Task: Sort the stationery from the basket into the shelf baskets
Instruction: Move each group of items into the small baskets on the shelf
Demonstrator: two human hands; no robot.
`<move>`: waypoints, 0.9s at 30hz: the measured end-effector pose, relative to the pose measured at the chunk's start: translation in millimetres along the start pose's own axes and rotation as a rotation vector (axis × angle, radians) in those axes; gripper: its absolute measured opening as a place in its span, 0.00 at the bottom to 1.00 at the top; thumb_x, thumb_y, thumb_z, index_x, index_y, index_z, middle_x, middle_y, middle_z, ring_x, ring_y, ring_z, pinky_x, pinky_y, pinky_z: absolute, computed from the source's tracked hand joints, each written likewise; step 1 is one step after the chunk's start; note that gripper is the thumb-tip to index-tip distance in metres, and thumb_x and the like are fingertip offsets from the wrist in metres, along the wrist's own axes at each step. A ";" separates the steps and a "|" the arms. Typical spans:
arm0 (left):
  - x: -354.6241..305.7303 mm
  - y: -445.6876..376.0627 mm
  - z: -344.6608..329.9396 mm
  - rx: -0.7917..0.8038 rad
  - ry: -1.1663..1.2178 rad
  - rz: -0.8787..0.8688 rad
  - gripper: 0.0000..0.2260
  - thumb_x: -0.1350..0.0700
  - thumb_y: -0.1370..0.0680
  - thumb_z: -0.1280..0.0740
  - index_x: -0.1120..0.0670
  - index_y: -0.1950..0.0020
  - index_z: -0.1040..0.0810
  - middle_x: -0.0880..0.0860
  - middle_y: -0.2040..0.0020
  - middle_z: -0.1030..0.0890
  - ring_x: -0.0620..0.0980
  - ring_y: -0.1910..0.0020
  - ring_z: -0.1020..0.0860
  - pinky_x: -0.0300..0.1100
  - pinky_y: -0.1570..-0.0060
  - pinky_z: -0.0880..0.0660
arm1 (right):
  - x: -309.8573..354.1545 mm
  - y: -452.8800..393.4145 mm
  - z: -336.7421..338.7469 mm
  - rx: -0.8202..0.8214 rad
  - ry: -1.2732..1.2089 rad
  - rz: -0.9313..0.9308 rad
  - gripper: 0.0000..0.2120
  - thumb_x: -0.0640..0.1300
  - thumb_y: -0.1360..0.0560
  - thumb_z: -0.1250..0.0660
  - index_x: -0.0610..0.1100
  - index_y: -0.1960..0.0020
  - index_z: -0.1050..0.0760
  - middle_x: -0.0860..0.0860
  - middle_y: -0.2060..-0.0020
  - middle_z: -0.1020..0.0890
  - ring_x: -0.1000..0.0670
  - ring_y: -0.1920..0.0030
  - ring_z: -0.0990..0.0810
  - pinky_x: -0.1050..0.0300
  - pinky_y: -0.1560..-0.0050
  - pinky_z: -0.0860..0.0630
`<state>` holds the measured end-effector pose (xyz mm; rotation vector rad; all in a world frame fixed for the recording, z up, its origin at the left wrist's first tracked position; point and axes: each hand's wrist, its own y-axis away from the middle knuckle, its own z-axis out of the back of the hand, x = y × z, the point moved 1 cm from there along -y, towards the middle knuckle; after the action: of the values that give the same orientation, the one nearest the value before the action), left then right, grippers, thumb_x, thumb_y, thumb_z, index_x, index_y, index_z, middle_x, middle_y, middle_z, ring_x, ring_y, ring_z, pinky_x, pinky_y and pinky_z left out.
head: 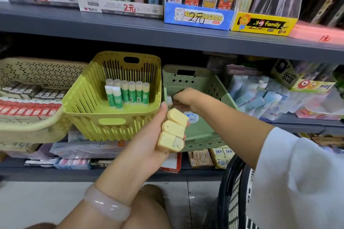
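Erasers (174,129), three pale yellow blocks stacked in a column, sit in the left hand (158,135), whose fingers and thumb curl round them just in front of the pale green basket (214,87) on the shelf (167,42). The right hand (183,96) reaches into that green basket, fingers bent down near a small white block (169,100) at the basket's left wall; whether it grips the block I cannot tell. Left of the green basket stands a yellow-green basket (93,109) with glue sticks (128,93) upright in a row against its back wall. Further left is a beige basket (37,72) holding boxed items. Below and right of the green basket, a black basket (229,191) shows beside the white sleeve (297,173).
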<state>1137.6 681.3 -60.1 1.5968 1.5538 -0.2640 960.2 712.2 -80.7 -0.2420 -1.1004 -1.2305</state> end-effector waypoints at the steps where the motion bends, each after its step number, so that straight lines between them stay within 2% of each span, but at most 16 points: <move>1: 0.0 0.1 -0.2 0.000 -0.002 -0.003 0.17 0.42 0.27 0.37 0.55 0.53 0.20 0.57 0.60 0.16 0.48 0.73 0.23 0.40 0.73 0.26 | 0.0 5.7 4.8 0.010 -0.020 0.022 0.08 0.36 0.22 0.44 0.37 0.57 0.28 0.45 0.66 0.24 0.50 0.68 0.25 0.59 0.64 0.25; 3: -1.0 -0.1 -1.6 0.010 -0.006 -0.015 0.19 0.41 0.26 0.39 0.56 0.53 0.20 0.57 0.60 0.16 0.48 0.72 0.24 0.40 0.70 0.27 | 1.8 25.4 20.0 0.040 -0.044 0.135 0.09 0.38 0.21 0.43 0.37 0.47 0.26 0.45 0.58 0.22 0.49 0.61 0.22 0.58 0.56 0.22; 4: -1.3 -0.2 -2.9 0.019 -0.004 -0.024 0.20 0.41 0.25 0.40 0.56 0.53 0.20 0.56 0.61 0.16 0.48 0.72 0.24 0.40 0.70 0.28 | 2.7 36.8 28.2 0.106 -0.052 0.219 0.10 0.41 0.21 0.43 0.38 0.45 0.25 0.46 0.55 0.21 0.50 0.58 0.20 0.58 0.52 0.22; 7: -1.5 -0.7 -8.4 0.027 0.003 -0.042 0.21 0.40 0.26 0.40 0.56 0.48 0.20 0.56 0.60 0.19 0.48 0.72 0.24 0.38 0.73 0.27 | 1.9 79.0 48.4 0.402 -0.034 0.435 0.13 0.49 0.21 0.42 0.43 0.48 0.22 0.49 0.54 0.17 0.55 0.56 0.19 0.63 0.55 0.21; 10: -0.3 -1.7 -12.1 -0.008 0.007 -0.039 0.21 0.40 0.26 0.39 0.55 0.46 0.21 0.55 0.60 0.19 0.48 0.72 0.23 0.39 0.74 0.26 | 0.9 109.0 56.1 0.515 0.074 0.576 0.10 0.49 0.25 0.35 0.47 0.47 0.21 0.52 0.54 0.16 0.56 0.54 0.19 0.67 0.55 0.24; 12: 0.2 -2.0 -13.7 -0.025 0.011 -0.028 0.21 0.40 0.26 0.39 0.55 0.47 0.21 0.56 0.60 0.19 0.48 0.72 0.23 0.39 0.73 0.26 | 1.3 112.9 54.9 0.493 0.148 0.601 0.08 0.46 0.27 0.32 0.49 0.48 0.21 0.51 0.54 0.16 0.55 0.55 0.19 0.67 0.54 0.24; 14: 0.1 -1.6 -13.5 -0.026 0.022 -0.011 0.21 0.40 0.25 0.41 0.56 0.48 0.21 0.57 0.59 0.18 0.48 0.73 0.23 0.38 0.73 0.25 | 2.7 107.6 54.3 0.441 0.140 0.594 0.06 0.43 0.26 0.32 0.46 0.50 0.20 0.50 0.57 0.15 0.55 0.58 0.19 0.64 0.55 0.23; 17: -2.8 2.8 -9.1 0.012 0.091 0.028 0.18 0.44 0.22 0.41 0.60 0.49 0.25 0.60 0.62 0.17 0.50 0.76 0.24 0.36 0.76 0.26 | 4.7 85.7 55.4 0.191 -0.056 0.483 0.03 0.40 0.26 0.32 0.43 0.58 0.20 0.51 0.66 0.17 0.57 0.66 0.19 0.66 0.62 0.22; 19: -5.0 6.4 -4.3 0.040 0.111 0.033 0.13 0.50 0.22 0.40 0.60 0.50 0.28 0.60 0.65 0.17 0.50 0.77 0.24 0.36 0.77 0.26 | 2.8 65.2 51.7 0.021 -0.075 0.332 0.06 0.41 0.27 0.31 0.42 0.62 0.22 0.47 0.67 0.19 0.55 0.70 0.20 0.66 0.65 0.21; 22: -7.2 9.1 2.4 0.037 0.076 0.020 0.09 0.54 0.22 0.39 0.60 0.52 0.27 0.59 0.66 0.18 0.50 0.77 0.25 0.36 0.76 0.26 | -5.7 39.2 31.2 -0.052 0.175 0.131 0.08 0.42 0.27 0.30 0.37 0.60 0.21 0.40 0.62 0.17 0.46 0.63 0.17 0.55 0.54 0.19; 24: -7.8 9.7 4.0 0.036 0.054 0.022 0.08 0.55 0.22 0.40 0.60 0.52 0.27 0.59 0.67 0.18 0.50 0.77 0.25 0.36 0.77 0.26 | -8.4 30.6 14.5 -0.059 0.247 0.090 0.11 0.43 0.28 0.30 0.34 0.55 0.19 0.40 0.60 0.16 0.46 0.60 0.16 0.51 0.51 0.19; 27: -7.5 9.5 4.1 0.037 0.034 0.039 0.08 0.56 0.22 0.40 0.60 0.51 0.27 0.59 0.67 0.18 0.50 0.77 0.25 0.36 0.77 0.26 | -7.1 28.3 -0.5 -0.084 0.304 0.096 0.13 0.45 0.29 0.30 0.34 0.53 0.19 0.41 0.58 0.16 0.44 0.55 0.17 0.49 0.47 0.21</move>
<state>1146.3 674.7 -53.5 1.6670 1.5496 -0.2470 984.8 727.0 -75.4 -0.1626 -0.7679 -1.1843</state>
